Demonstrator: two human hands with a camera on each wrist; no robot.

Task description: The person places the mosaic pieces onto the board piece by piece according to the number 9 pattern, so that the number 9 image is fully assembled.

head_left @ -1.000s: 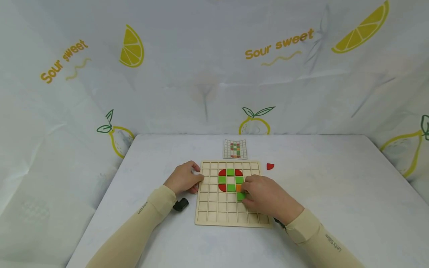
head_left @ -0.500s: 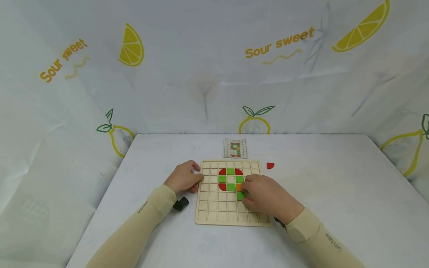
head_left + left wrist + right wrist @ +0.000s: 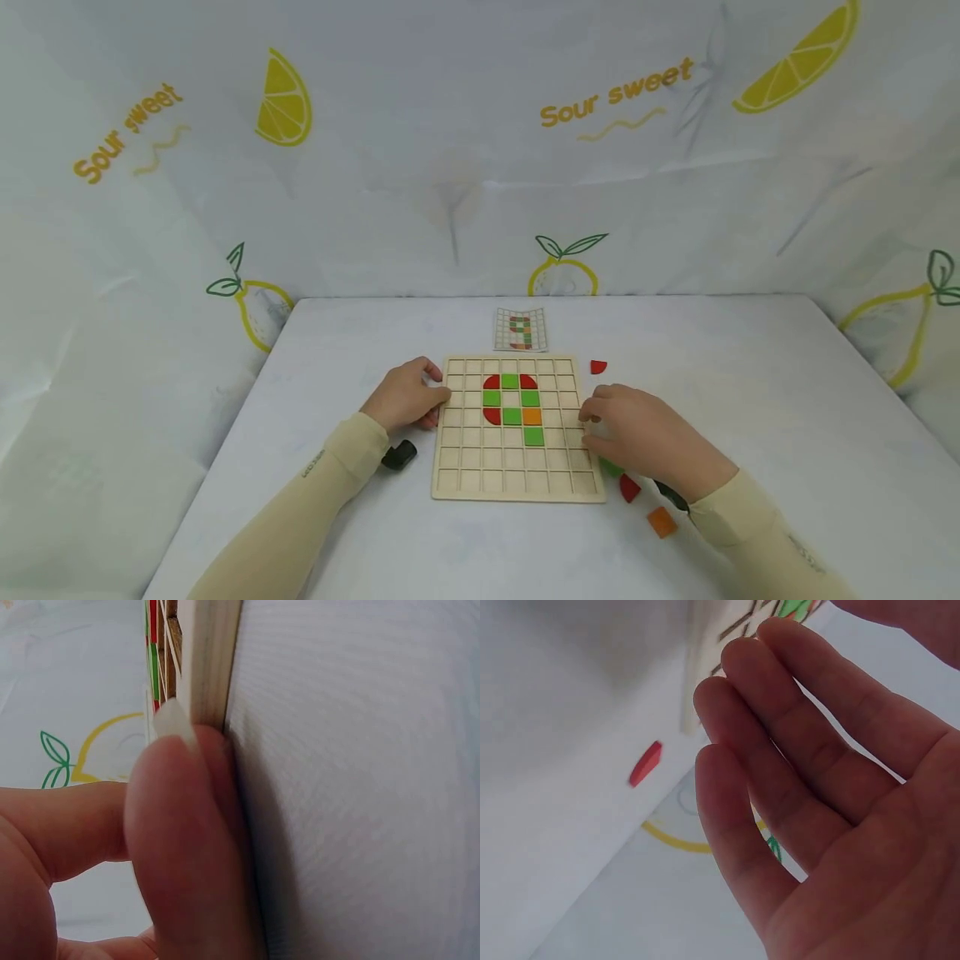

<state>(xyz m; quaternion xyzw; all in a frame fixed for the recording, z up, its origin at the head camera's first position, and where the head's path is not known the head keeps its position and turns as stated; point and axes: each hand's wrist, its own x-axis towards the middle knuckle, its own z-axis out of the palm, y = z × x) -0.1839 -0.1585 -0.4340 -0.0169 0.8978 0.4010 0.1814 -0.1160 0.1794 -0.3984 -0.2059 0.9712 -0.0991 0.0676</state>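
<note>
A wooden grid board (image 3: 480, 467) lies on the table with red, green and orange pieces set in some squares. At its left edge, my left hand (image 3: 405, 396) holds the rim; in the left wrist view the thumb (image 3: 176, 825) overlaps the edge, another fingertip beside it. Just past the board's right edge hovers my right hand (image 3: 645, 429), fingers gently bent; its palm holds nothing in the right wrist view. Under and beside it lie a green piece (image 3: 611, 467), partly hidden, a red quarter-round piece (image 3: 629, 488) and an orange square piece (image 3: 662, 522).
Behind the board lies a pattern card (image 3: 521, 331) with a printed coloured grid. Another red quarter-round piece (image 3: 597, 367) sits near the board's far right corner. A white lemon-print cloth (image 3: 405, 225) hangs behind the table.
My right hand has left the green piece, which now lies in its square, and moved right off the board. Loose pieces beside the board now show. The left hand stays at the edge.
</note>
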